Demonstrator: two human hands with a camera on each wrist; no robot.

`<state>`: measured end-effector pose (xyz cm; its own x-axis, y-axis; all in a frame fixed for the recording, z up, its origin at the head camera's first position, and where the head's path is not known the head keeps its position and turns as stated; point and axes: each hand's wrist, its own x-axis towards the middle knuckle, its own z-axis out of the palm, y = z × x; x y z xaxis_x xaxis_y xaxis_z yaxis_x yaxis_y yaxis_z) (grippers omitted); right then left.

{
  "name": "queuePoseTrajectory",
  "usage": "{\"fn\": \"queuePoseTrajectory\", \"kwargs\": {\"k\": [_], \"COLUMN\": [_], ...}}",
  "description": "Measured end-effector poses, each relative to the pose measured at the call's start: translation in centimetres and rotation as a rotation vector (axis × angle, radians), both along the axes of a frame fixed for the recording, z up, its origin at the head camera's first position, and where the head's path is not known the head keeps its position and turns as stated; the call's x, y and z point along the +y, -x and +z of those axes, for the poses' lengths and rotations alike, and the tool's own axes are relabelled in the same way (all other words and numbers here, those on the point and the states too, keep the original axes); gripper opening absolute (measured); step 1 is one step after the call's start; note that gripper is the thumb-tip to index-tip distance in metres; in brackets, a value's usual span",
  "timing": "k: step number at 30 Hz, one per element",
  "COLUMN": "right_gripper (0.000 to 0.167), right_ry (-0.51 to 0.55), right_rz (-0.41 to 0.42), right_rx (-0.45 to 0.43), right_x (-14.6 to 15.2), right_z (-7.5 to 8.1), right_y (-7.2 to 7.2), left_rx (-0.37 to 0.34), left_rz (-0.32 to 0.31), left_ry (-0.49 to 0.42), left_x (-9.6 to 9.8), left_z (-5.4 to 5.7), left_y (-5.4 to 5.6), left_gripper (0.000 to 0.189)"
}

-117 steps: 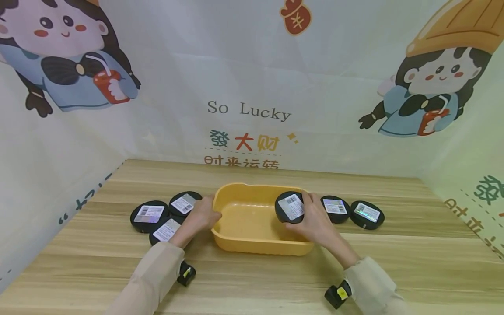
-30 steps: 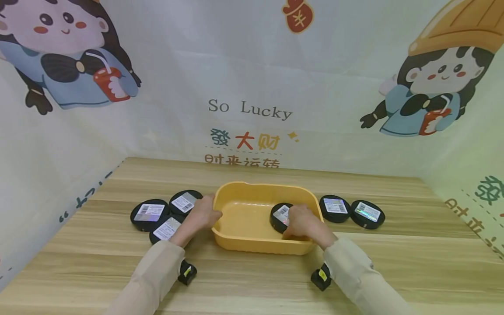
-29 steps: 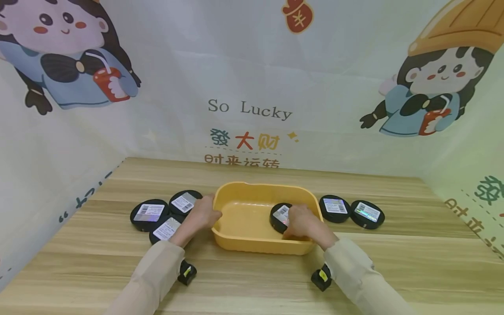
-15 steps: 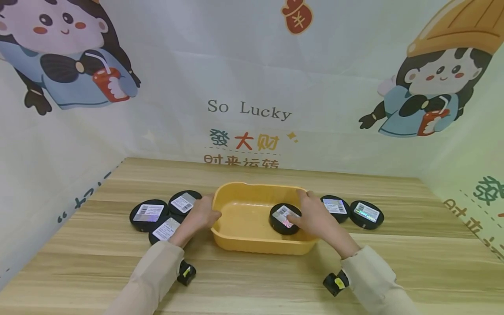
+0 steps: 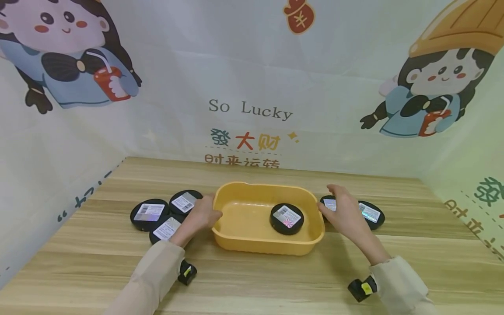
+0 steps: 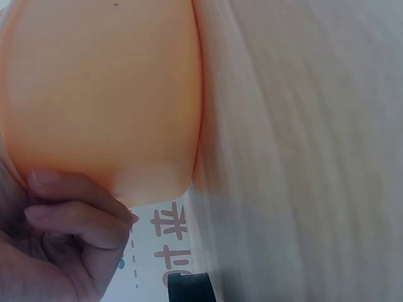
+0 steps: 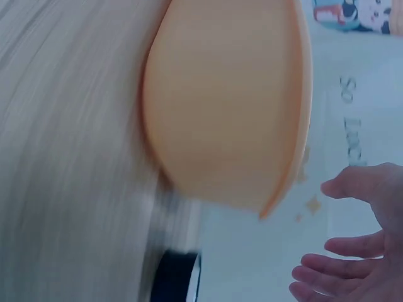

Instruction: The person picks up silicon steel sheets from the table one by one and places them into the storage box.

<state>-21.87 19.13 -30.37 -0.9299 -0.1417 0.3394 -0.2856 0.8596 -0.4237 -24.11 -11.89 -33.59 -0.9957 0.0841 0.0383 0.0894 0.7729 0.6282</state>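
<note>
A yellow plastic tub (image 5: 264, 246) stands mid-table with one flat black round case (image 5: 286, 218) inside, its white label up. My left hand (image 5: 202, 214) grips the tub's left rim; in the left wrist view its fingers (image 6: 82, 220) curl at the rim. My right hand (image 5: 346, 214) is over the table just right of the tub, holding nothing, its fingers spread in the right wrist view. It partly covers two more black cases, the nearer one (image 5: 328, 202) and the farther one (image 5: 372, 214).
Three similar labelled black cases lie together left of the tub: an outer one (image 5: 149, 214), a back one (image 5: 186, 202) and a front one (image 5: 165, 229) partly behind the left forearm. A printed cloth (image 5: 252, 65) hangs behind the wooden table (image 5: 252, 280).
My right hand lowered a black case into the tub, let go and moved out to the right, over the two cases there. My left hand stays on the rim.
</note>
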Motion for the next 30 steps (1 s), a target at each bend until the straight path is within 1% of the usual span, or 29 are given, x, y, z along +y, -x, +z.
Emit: {"fn": "queuePoseTrajectory", "kwargs": {"k": [4,11,17,21,27,30], "right_gripper": [0.05,0.049,0.047,0.049,0.054,0.057], "right_ry": [0.007,-0.018,-0.008,-0.016,-0.042,-0.05], "right_rz": [-0.033,-0.086,-0.114,-0.133,-0.164,-0.167], "right_rx": [0.011,0.009,-0.04,-0.077,-0.094,-0.106], "right_x": [1.8,4.4,6.8,8.1,9.4,9.9], "right_z": [-0.4,-1.7,-2.7,-3.2,-3.8,-4.1], "right_y": [-0.1,-0.2,0.3,0.6,0.8,1.0], "left_rx": [-0.004,-0.003,-0.007,-0.007,0.004,0.005], "left_rz": [0.002,0.004,0.01,0.008,0.011,0.011], "left_ry": [-0.002,0.003,0.005,0.001,0.003,0.0], "left_x": [0.0,0.0,0.1,0.0,0.0,0.0], "left_z": [0.1,0.1,0.1,0.1,0.1,0.1], "left_y": [-0.1,-0.1,0.0,0.0,-0.1,-0.1], "left_gripper": [0.036,0.035,0.035,0.033,0.032,0.033]}}
